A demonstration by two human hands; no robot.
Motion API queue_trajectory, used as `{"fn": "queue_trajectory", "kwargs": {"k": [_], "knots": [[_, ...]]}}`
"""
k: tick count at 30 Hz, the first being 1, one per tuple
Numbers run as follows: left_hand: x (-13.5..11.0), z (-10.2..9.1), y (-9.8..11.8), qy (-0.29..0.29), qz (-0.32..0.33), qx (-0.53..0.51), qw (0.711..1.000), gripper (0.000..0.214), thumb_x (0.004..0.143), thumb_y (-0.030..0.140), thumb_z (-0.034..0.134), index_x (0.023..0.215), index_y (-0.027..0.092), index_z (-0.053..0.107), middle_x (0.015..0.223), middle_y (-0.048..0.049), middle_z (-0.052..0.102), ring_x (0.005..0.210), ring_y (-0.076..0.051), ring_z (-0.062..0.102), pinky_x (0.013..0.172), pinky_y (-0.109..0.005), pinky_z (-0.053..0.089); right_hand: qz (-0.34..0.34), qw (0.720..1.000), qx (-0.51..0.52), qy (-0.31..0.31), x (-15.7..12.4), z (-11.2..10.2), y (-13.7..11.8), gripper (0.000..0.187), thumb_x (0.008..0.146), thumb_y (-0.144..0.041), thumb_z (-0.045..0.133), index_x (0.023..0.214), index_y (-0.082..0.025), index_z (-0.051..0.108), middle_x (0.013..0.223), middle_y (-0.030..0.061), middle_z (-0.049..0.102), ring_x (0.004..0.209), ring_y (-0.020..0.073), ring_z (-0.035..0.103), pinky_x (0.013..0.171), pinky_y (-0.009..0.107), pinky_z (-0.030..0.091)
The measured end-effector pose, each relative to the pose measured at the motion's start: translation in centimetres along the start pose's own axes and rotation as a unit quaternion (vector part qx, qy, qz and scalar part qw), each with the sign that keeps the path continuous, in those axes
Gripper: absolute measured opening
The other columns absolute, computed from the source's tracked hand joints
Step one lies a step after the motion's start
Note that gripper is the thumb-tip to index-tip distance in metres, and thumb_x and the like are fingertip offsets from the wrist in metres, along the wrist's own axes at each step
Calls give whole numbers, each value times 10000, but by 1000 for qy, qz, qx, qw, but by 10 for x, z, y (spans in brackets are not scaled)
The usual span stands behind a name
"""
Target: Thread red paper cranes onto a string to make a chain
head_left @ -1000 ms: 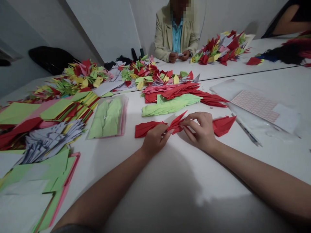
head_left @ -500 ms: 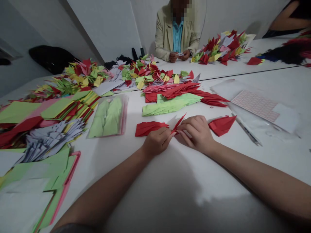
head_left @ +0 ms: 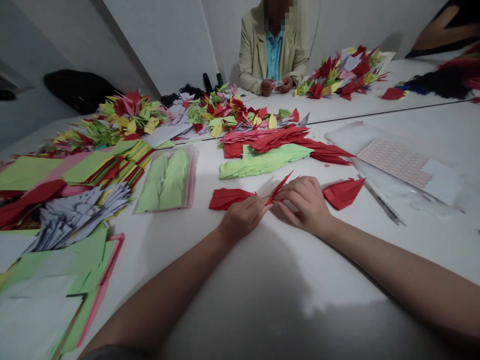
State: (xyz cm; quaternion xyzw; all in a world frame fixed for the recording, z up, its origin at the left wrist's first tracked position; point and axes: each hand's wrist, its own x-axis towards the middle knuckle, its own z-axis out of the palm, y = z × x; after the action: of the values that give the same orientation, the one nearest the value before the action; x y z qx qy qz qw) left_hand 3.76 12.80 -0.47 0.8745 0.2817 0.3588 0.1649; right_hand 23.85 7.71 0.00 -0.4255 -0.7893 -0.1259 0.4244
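A red folded paper crane lies on the white table in front of me, its left wing (head_left: 228, 198) and right wing (head_left: 343, 194) spread apart. A thin red point (head_left: 279, 187) rises from its middle. My left hand (head_left: 243, 217) pinches the paper's centre from the near left. From the right, my right hand (head_left: 305, 204) holds the same folded middle, and its fingers hide the crane's body.
Stacks of folded red (head_left: 270, 141) and green (head_left: 258, 165) paper lie just beyond my hands. To the left are a plastic sleeve of green paper (head_left: 167, 182) and heaped paper cranes (head_left: 131, 117). To the right lie a pen (head_left: 380, 202) and a printed label sheet (head_left: 393, 162). A co-worker (head_left: 273, 55) sits opposite.
My hands have drawn closer around the crane's middle. The red point now stands narrower and tilts to the upper right, and the right wing has shifted slightly left.
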Motion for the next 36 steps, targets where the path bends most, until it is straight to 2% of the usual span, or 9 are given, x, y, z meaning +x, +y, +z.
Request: {"fn": "queue_trajectory", "kwargs": {"k": [6,10,14,22,28,32,36], "knots": [[-3,0,1,2,5,59,998,133,877,285,601,872,216,715,810,-58,732,730,-175,675,642,-253,480,-16,1000,1,8,-1,1,-1,120,870,-187,604,980,-225,574,899,24,699,832,177,616,841,382,390],[-2,0,2,27,-27,22,999,97,836,293,659,814,223,723,739,-43,714,650,-157,642,602,-244,450,17,1000,14,17,-1,1,-2,124,870,-206,603,989,-217,574,871,29,697,787,176,626,831,386,393],[-2,0,1,39,-41,1,998,77,812,293,684,805,231,727,754,-40,719,655,-158,642,613,-244,458,1,1000,18,-6,0,1,-3,107,882,-194,579,985,-222,589,860,14,696,767,167,611,848,390,382],[-3,1,0,17,24,85,996,150,889,269,563,850,221,699,755,-38,714,672,-154,642,614,-244,451,-11,999,-11,-28,1,0,-5,50,895,-227,596,941,-209,602,886,37,675,788,173,563,758,353,371],[-2,1,2,0,47,94,994,238,911,259,510,720,211,643,660,-25,632,613,-141,567,574,-243,400,-18,998,-51,-43,3,0,-8,50,911,-222,552,928,-198,593,875,40,666,754,176,511,763,364,358],[-2,1,3,13,65,87,994,242,907,236,521,680,200,598,623,-12,579,567,-122,503,554,-244,368,-25,998,-41,-31,3,0,-5,38,891,-200,563,927,-196,574,880,42,660,781,178,534,793,369,372],[-2,1,3,41,96,96,990,199,902,213,541,710,193,591,625,1,576,571,-110,510,546,-232,369,-18,999,-24,-15,1,-1,2,75,867,-191,578,941,-202,572,892,44,657,806,187,563,796,379,387]]}}
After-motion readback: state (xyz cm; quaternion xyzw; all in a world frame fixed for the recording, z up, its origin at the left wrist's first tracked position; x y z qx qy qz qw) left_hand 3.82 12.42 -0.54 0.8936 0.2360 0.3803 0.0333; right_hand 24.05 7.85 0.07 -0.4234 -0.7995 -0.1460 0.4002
